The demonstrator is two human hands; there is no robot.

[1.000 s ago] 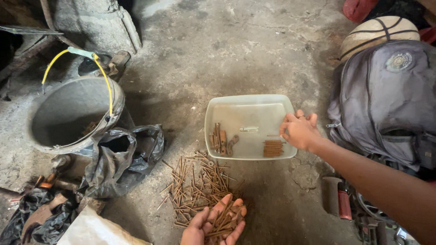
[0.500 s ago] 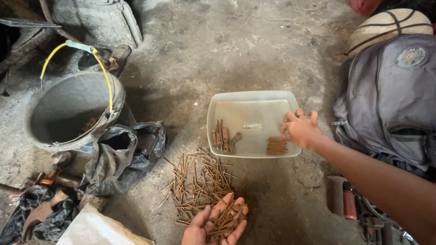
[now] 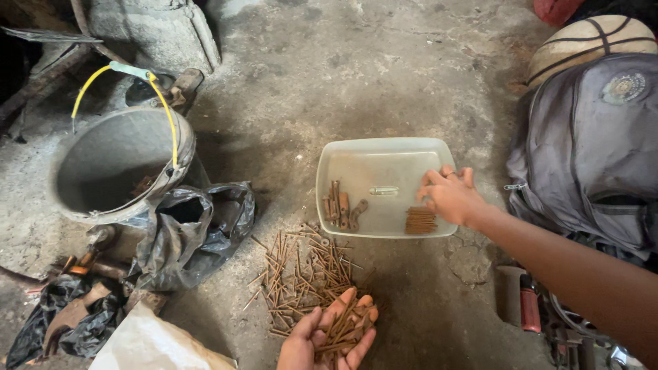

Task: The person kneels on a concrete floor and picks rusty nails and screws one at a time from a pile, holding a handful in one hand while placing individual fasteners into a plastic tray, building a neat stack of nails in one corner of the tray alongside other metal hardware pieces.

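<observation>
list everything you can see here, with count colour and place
tray: one, pale translucent plastic, on the concrete floor at centre
neat nail bundle: one, rusty brown, in the tray's near right corner
rusty metal pieces: a few, brown, in the tray's left part
loose nails: a heap, rusty brown, on the floor in front of the tray
bucket: one, grey with yellow handle, on the left
plastic bag: one, black, beside the bucket
backpack: one, grey, on the right
ball: one, tan with dark lines, top right behind the backpack
red-handled tool: one, bottom right
left hand: palm up, cupping rusty nails, bottom centre
right hand: over the tray's right edge, fingers bent above the bundle
</observation>
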